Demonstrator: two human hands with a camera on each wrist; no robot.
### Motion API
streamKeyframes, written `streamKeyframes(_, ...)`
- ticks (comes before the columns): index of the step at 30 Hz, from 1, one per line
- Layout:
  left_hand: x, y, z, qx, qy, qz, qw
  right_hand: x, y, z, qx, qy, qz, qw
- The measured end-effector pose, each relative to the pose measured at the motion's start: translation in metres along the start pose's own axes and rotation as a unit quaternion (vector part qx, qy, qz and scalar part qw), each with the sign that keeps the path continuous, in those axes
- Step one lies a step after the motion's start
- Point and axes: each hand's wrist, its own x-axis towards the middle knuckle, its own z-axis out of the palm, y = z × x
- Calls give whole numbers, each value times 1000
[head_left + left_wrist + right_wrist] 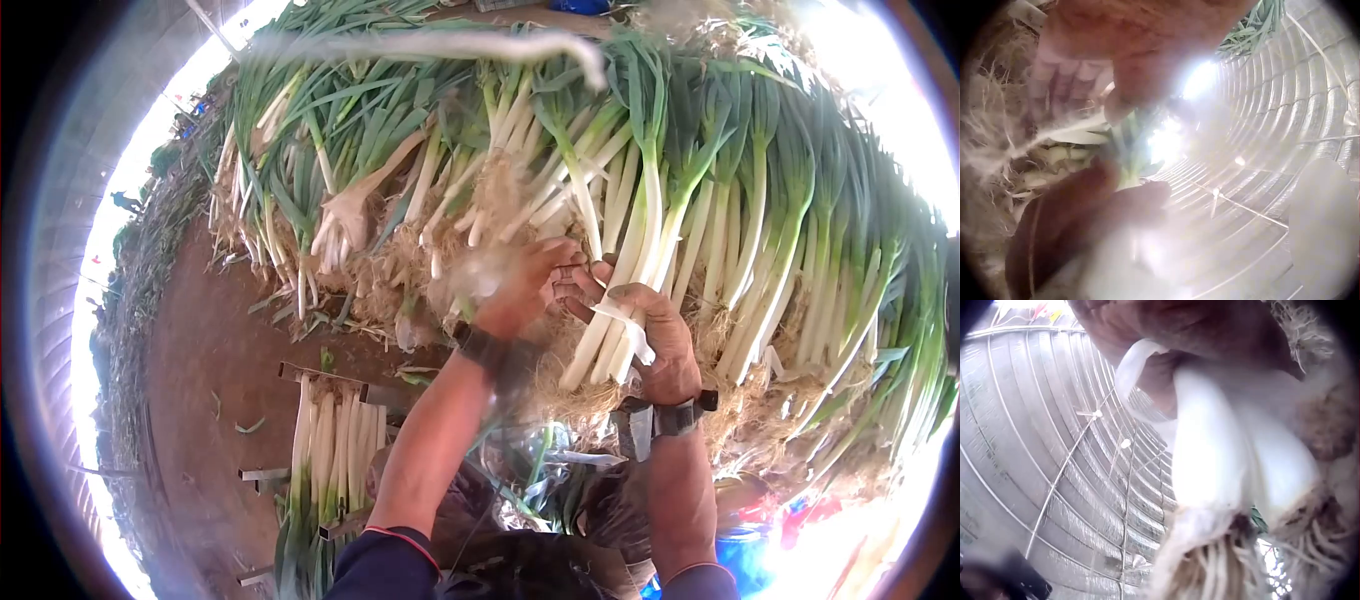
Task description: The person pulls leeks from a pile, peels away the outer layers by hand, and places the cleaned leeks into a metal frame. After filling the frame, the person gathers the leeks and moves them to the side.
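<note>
Several leeks (602,350) are gripped by my right hand (662,340), their white shanks slanting down to the roots. A loose white strip of skin (632,335) curls out by the right thumb; it also hangs under that hand in the right wrist view. There, two thick leek bases (1210,444) end in pale root tufts (1216,562). My left hand (522,285), blurred, has its fingers curled close to the right fingertips. In the left wrist view its thumb (1119,106) meets a thin pale strip of leek skin (1079,134), with curled fingers beside it.
A long heap of leeks (760,230) lies ahead, roots toward me. At lower left, a row of leeks (335,440) sits in a metal frame (262,475) on brown ground (215,370). A blurred pale bar (450,42) crosses the top. A blue container (745,555) stands lower right.
</note>
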Motion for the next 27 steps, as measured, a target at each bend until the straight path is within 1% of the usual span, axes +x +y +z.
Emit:
streamKeyframes(1, 7, -1, 0, 57, 7, -14, 998, -2, 2, 2, -24, -20, -45, 999)
streamKeyframes(2, 13, -8, -2, 113, 15, -27, 993, -8, 0, 7, -23, -18, -43, 999)
streamKeyframes(3, 23, -27, -6, 112, 16, -29, 993, -13, -2, 13, -57, -7, -48, 997)
streamKeyframes(4, 39, -54, -11, 218, 40, 32, 975, -19, -5, 20, -92, 4, -53, 994)
streamKeyframes(5, 41, -60, -8, 320, 65, 92, 941, -24, -3, 29, -67, 14, -89, 994)
streamKeyframes(6, 43, -64, -10, 319, 66, 93, 941, -27, -6, 32, -67, 13, -87, 994)
streamKeyframes(8, 44, -67, -8, 223, 75, 87, 968, -32, -12, 35, -131, 28, -125, 983)
streamKeyframes(9, 38, -53, 2, 152, 80, 32, 985, -33, -15, 38, -137, 37, -149, 979)
streamKeyframes(10, 27, -42, 8, 153, 75, 29, 985, -33, -18, 33, -135, 42, -152, 978)
streamKeyframes(11, 17, -35, 11, 293, 96, 98, 946, -31, -22, 24, -182, 70, -150, 969)
streamKeyframes(12, 8, -32, 10, 424, 116, 164, 883, -29, -25, 15, -229, 98, -143, 958)
streamKeyframes(13, -2, -30, 9, 362, 103, 103, 921, -23, -26, 8, -274, 106, -152, 944)
streamKeyframes(14, -17, -30, 11, 363, 101, 103, 921, -18, -24, 3, -273, 107, -154, 943)
streamKeyframes(16, -50, -33, 19, 411, 107, 117, 898, -13, -18, 0, -331, 144, -160, 919)
streamKeyframes(17, -60, -33, 20, 410, 107, 117, 898, -16, -18, 9, -342, 155, -116, 920)
streamKeyframes(18, -70, -33, 21, 404, 81, 171, 895, -12, -15, 6, -342, 154, -116, 920)
streamKeyframes(19, -76, -33, 22, 396, 55, 222, 889, -5, -8, -2, -338, 119, -114, 927)
streamKeyframes(20, -80, -34, 25, 396, 56, 221, 889, 2, 1, -12, -333, 84, -111, 933)
streamKeyframes(21, -83, -36, 29, 423, 76, 280, 858, 4, 9, -16, -326, 30, -135, 935)
streamKeyframes(22, -86, -37, 31, 449, 95, 338, 822, 4, 12, -21, -325, 29, -133, 936)
streamKeyframes(23, -90, -36, 30, 450, 96, 337, 822, 1, 10, -7, -279, 20, -98, 955)
streamKeyframes(24, -94, -35, 30, 435, 109, 324, 833, -2, 9, 1, -231, 12, -63, 971)
streamKeyframes(25, -97, -34, 30, 420, 122, 311, 844, -2, 11, -2, -218, 19, -38, 975)
streamKeyframes(26, -99, -36, 26, 438, 133, 344, 820, -1, 14, -6, -206, 26, -12, 978)
streamKeyframes(27, -105, -40, 25, 438, 133, 341, 821, -6, 19, -10, -205, 28, -9, 978)
